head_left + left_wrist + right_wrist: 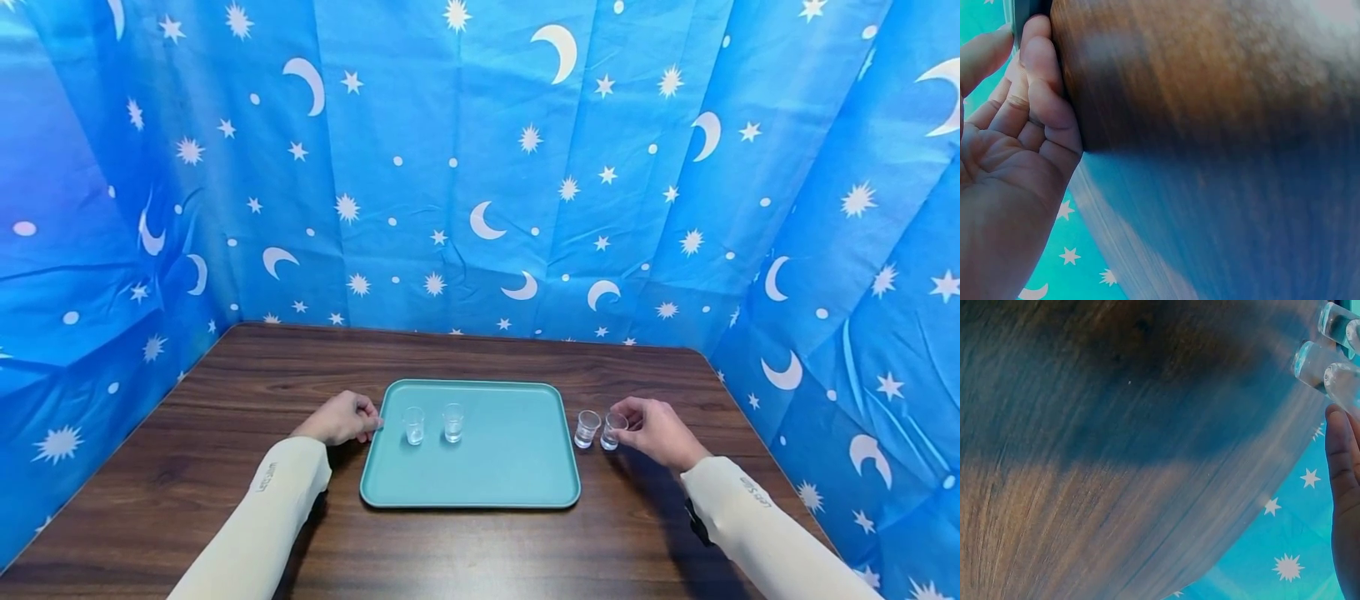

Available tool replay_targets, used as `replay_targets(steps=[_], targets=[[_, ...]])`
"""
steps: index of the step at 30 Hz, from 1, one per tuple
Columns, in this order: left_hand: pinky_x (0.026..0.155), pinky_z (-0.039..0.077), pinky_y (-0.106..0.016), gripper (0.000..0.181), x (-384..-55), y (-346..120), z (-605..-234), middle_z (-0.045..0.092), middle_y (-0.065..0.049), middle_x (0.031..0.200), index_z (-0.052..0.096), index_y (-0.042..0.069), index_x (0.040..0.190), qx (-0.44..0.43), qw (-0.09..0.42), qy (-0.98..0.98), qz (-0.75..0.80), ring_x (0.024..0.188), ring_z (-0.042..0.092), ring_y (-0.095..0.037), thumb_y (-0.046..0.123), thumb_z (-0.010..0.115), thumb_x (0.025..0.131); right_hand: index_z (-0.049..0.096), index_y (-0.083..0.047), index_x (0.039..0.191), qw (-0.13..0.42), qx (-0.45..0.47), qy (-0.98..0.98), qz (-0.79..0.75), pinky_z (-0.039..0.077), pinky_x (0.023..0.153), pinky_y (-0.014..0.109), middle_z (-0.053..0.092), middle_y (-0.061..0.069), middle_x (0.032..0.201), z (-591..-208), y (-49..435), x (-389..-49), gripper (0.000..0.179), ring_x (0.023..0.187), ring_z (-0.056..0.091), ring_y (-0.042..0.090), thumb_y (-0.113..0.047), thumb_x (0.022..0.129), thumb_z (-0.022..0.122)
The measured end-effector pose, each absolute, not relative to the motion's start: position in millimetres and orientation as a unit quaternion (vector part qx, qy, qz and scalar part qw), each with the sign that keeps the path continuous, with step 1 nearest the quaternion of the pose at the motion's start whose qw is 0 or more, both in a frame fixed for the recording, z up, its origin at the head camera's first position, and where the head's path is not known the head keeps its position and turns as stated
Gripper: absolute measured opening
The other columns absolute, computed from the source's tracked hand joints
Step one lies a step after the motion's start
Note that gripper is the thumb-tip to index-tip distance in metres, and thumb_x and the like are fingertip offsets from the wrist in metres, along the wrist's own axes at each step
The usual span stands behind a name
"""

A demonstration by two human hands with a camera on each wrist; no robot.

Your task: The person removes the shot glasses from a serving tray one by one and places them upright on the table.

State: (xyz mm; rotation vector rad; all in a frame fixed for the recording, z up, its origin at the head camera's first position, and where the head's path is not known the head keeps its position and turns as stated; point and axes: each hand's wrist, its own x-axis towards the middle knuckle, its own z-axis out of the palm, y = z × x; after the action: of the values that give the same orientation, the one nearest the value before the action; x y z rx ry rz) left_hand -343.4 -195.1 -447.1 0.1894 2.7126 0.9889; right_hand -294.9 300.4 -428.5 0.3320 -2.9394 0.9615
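- 1 outer glass (610, 441) held in right grip (660, 431), just right of inner glass (587, 430)
- Left rim of green tray (517, 454) pinched in left grip (341, 418), near 2 glasses (453, 424) aboard

Your left hand (345, 418) pinches the flat turquoise rounded-rectangular tray (510, 471) at nine o'clock. Two small clear shot glasses (453, 423) stand on it toward ten. Outside, at three, your right hand (660, 431) pinches a matching clear glass (611, 437), seemingly upright, just beside another clear glass (587, 429).
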Motion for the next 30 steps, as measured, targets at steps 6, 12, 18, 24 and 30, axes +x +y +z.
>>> replay_targets(steps=[6,12,18,24,30], targets=[[0.058,0.047,-0.033,0.012,-342.5,-195.0,-445.6,0.060,-0.006,0.073,0.061,0.003,0.085,0.069,0.123,0.930,0.339,0.065,0.058,-0.019,0.014,0.063,0.092,0.065,-0.007,0.109,0.012,0.110,-0.944,0.312,0.051,0.075,0.036,0.062,0.002,0.092,-427.2,299.7,-294.0,0.032,0.083,0.058,0.018,-0.015,0.080,0.077],[0.056,0.046,-0.032,0.012,-342.1,-195.1,-447.0,0.060,-0.006,0.071,0.061,0.004,0.083,0.072,0.119,0.929,0.343,0.064,0.057,-0.018,0.012,0.063,0.091,0.062,-0.004,0.114,0.010,0.129,-0.939,0.319,0.051,0.077,0.038,0.064,0.006,0.096,-420.5,300.4,-293.7,0.039,0.087,0.060,0.020,-0.015,0.079,0.077],[0.055,0.046,-0.032,0.012,-342.0,-195.8,-447.2,0.060,-0.007,0.071,0.061,0.003,0.083,0.067,0.118,0.929,0.343,0.063,0.057,-0.019,0.011,0.063,0.091,0.061,-0.006,0.117,0.028,0.140,-0.938,0.315,0.048,0.084,0.046,0.063,0.012,0.112,-410.4,295.1,-294.6,0.042,0.102,0.059,0.030,-0.018,0.080,0.077],[0.056,0.047,-0.032,0.012,-341.9,-195.8,-446.5,0.060,-0.007,0.072,0.061,0.003,0.084,0.068,0.124,0.926,0.351,0.064,0.058,-0.020,0.012,0.063,0.091,0.061,-0.008,0.118,0.040,0.165,-0.934,0.314,0.045,0.087,0.050,0.061,0.012,0.116,-404.2,284.2,-298.1,0.042,0.108,0.056,0.034,-0.020,0.080,0.076],[0.057,0.047,-0.032,0.011,-341.3,-196.2,-446.7,0.060,-0.007,0.071,0.061,0.003,0.083,0.064,0.123,0.924,0.356,0.064,0.058,-0.020,0.012,0.063,0.091,0.061,-0.009,0.119,0.039,0.177,-0.932,0.315,0.045,0.088,0.051,0.061,0.011,0.118,-400.7,272.9,-301.2,0.043,0.110,0.055,0.032,-0.021,0.080,0.076]])
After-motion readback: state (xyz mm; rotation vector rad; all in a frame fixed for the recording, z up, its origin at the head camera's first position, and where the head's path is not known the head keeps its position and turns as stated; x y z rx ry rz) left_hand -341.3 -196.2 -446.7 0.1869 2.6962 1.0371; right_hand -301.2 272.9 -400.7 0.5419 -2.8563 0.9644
